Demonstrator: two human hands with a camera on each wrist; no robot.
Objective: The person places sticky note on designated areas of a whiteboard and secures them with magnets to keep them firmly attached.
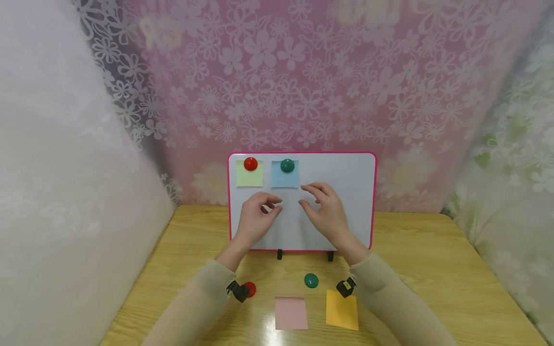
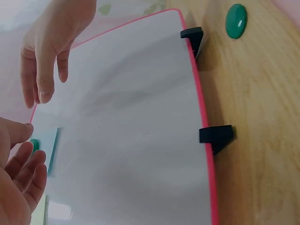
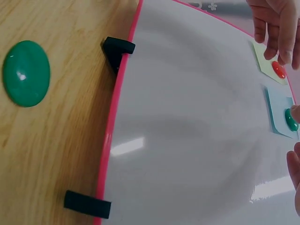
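A whiteboard with a pink frame stands upright on the table. On its upper left, a red magnet sits over a pale green sticky note, and a green magnet over a blue sticky note. My left hand hovers in front of the board below the notes, fingers loosely bent and holding nothing. To its right is my right hand, just below and right of the blue note, thumb and fingers apart with nothing between them.
Near the table's front lie a pink sticky note, an orange sticky note, a loose green magnet and a red magnet partly hidden by the left wrist camera. Black feet support the board. Patterned curtains surround the table.
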